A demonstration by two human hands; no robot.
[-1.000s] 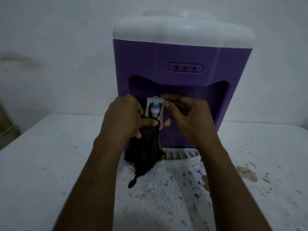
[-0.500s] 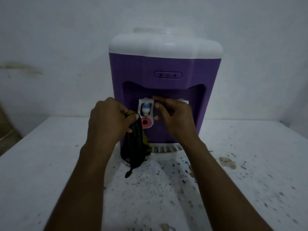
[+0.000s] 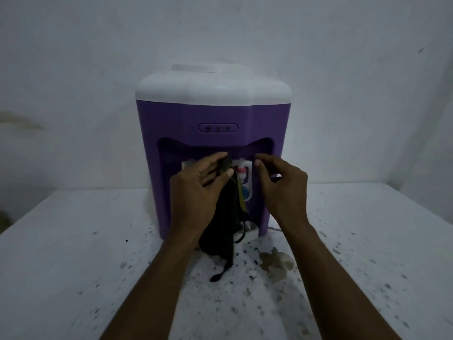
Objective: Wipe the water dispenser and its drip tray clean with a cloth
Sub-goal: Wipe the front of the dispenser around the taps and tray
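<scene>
Your left hand (image 3: 201, 185) pinches the top of the dark cloth (image 3: 220, 224) between thumb and fingers, inside the tap recess of the water dispenser (image 3: 213, 114). Held this way, the bunched end can probably rub the taps while the rest hangs slack down the dispenser's front. That length hides most of the drip tray (image 3: 252, 232) at the dispenser's foot and trails onto the bench (image 3: 73, 241). Your right hand (image 3: 282, 187) hovers at the recess's right side, fingers curled on nothing visible, likely ready to steady the tap (image 3: 243, 175).
</scene>
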